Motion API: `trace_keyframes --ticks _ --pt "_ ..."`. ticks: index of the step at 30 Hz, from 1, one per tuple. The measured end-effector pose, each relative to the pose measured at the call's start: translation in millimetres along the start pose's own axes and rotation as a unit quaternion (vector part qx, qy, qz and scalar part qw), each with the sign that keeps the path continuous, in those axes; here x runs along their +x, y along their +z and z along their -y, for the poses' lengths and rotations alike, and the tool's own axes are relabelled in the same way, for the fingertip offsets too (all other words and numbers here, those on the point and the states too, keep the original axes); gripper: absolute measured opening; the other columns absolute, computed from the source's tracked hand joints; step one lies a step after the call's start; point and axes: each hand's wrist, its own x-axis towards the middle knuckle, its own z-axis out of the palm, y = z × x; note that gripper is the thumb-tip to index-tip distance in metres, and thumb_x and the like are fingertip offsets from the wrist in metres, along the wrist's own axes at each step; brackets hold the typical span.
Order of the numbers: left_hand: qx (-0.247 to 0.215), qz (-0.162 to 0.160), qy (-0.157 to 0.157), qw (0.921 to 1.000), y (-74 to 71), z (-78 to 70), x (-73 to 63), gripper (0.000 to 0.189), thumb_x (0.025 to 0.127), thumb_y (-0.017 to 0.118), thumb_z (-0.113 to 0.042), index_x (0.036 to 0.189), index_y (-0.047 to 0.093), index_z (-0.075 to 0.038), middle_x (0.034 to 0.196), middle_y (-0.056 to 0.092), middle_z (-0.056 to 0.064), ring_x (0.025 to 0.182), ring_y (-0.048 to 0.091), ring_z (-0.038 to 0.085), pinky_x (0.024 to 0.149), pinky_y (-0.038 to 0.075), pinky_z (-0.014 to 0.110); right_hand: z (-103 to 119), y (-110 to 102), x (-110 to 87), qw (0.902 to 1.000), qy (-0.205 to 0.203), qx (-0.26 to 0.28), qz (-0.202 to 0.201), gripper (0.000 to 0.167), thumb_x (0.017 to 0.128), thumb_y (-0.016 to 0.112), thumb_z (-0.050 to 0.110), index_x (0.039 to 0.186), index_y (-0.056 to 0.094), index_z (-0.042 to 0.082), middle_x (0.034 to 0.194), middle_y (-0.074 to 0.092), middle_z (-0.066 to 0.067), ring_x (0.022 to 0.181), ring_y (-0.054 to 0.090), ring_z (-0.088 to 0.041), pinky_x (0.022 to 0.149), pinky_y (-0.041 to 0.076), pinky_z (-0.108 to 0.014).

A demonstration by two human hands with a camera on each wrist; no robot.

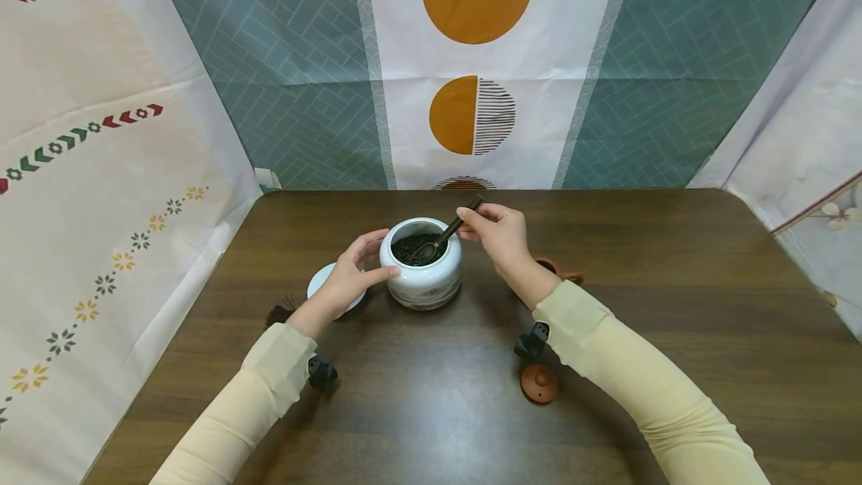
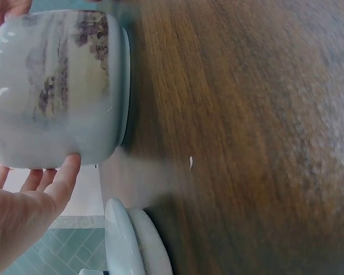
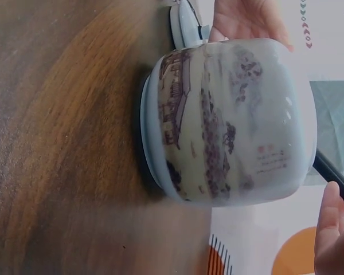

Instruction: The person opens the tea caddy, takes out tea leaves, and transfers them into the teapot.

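A white porcelain jar (image 1: pixel 426 281) stands upright on the table, its mouth uncovered and dark, loose tea-like leaves (image 1: pixel 407 245) inside. In the right wrist view, a landscape painting covers the side of the jar (image 3: pixel 229 126). My left hand (image 1: pixel 346 275) holds the jar by its left side, thumb near the front rim and fingers farther back. A dark spoon (image 1: pixel 453 229) slants into the mouth, its bowl down at the leaves. Above the right rim my right hand (image 1: pixel 501 234) pinches the spoon's handle between thumb and fingers.
Beside the left hand lies a white lid (image 1: pixel 319 279), with a dark bristly object (image 1: pixel 278 314) farther left. Partly behind the right forearm is a reddish-brown clay vessel (image 1: pixel 572 276). A small clay lid (image 1: pixel 539 384) rests nearer the front. Patterned cloths hang around the wooden table (image 1: pixel 431 410).
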Motion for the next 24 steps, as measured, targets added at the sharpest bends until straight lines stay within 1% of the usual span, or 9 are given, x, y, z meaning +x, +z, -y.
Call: trace_keyframes --ticks 10,17,21,24 --pt "-0.001 0.006 -0.006 1.0 0.5 3.1 1.6 0.067 0.085 0.071 -0.011 0.143 0.038 -0.014 0.145 0.042 0.013 0.134 0.038 0.031 0.108 0.033 0.052 0 -7 -0.7 0.9991 0.015 0.036 -0.014 0.02 0.086 0.07 0.012 0.093 0.065 -0.006 0.067 0.066 0.001 0.056 0.066 -0.008 0.066 0.057 -0.024" --pt "0.002 0.007 -0.01 0.9999 -0.6 3.6 0.9 0.067 0.086 0.071 -0.013 0.144 0.037 -0.015 0.146 0.041 0.013 0.135 0.037 0.031 0.108 0.032 0.053 3 -11 -0.2 0.9969 0.015 0.073 -0.026 0.012 0.085 0.071 0.011 0.082 0.065 0.001 0.065 0.067 -0.001 0.056 0.066 -0.009 0.065 0.057 -0.024" --pt "0.002 0.007 -0.013 0.9999 -1.4 3.4 0.4 0.068 0.086 0.071 -0.014 0.144 0.037 -0.016 0.147 0.04 0.012 0.136 0.036 0.031 0.109 0.032 0.053 6 -13 -0.3 0.995 0.016 0.095 -0.028 0.012 0.085 0.071 0.01 0.075 0.065 0.005 0.063 0.067 -0.001 0.055 0.066 -0.01 0.063 0.057 -0.024" --pt "0.002 0.008 -0.011 0.9999 -1.5 2.5 0.4 0.068 0.086 0.071 -0.014 0.144 0.036 -0.015 0.147 0.04 0.012 0.135 0.036 0.031 0.109 0.032 0.053 9 -17 -1.0 0.9931 0.021 0.113 -0.027 0.013 0.085 0.071 0.009 0.073 0.065 0.007 0.062 0.067 -0.001 0.055 0.066 -0.01 0.063 0.057 -0.024"
